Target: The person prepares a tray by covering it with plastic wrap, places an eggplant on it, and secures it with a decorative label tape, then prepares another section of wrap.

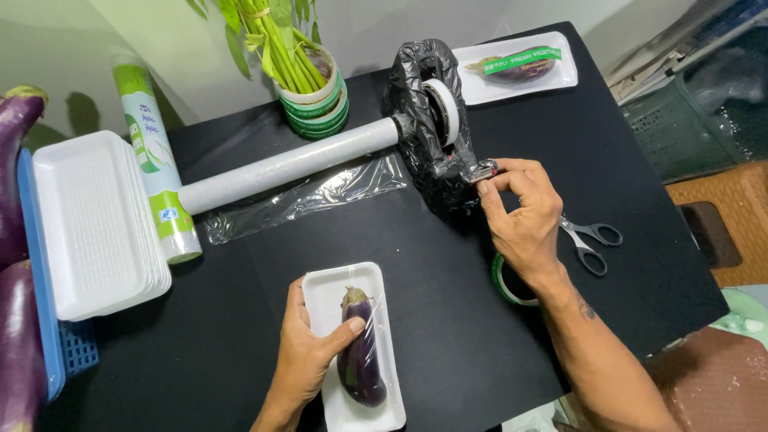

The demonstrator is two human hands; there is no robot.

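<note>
White foam tray with a small purple eggplant in it sits on the black table right in front of me, and it's already got clear wrap over it, you can see the film shining across the top. My left hand comes in from below and grips the tray's left edge, palm wrapped around the side, thumb laid across onto the eggplant just under the stem, so the fingers are curled shut on the tray.

My right hand is stretched forward to the tape dispenser, the one bundled up in black plastic with a white roll of tape in it. Thumb and forefinger are pinched together on the tape end right at the cutter, other fingers tucked loosely under, wrist bent a bit to the left. A green tape roll peeks out from under my wrist, and the scissors are lying just to the right of that hand.

Containers wise: at the far right corner there's another white tray with an eggplant in it, wrapped and with a green label strip across. On the left, a stack of empty foam trays sits on a blue crate, with big eggplants beside it. A roll of cling film lies across the middle with a sheet pulled out onto the table, one end touching a green and white box. A stack of green tape rolls at the back holds a bunch of leafy green stalks.
</note>
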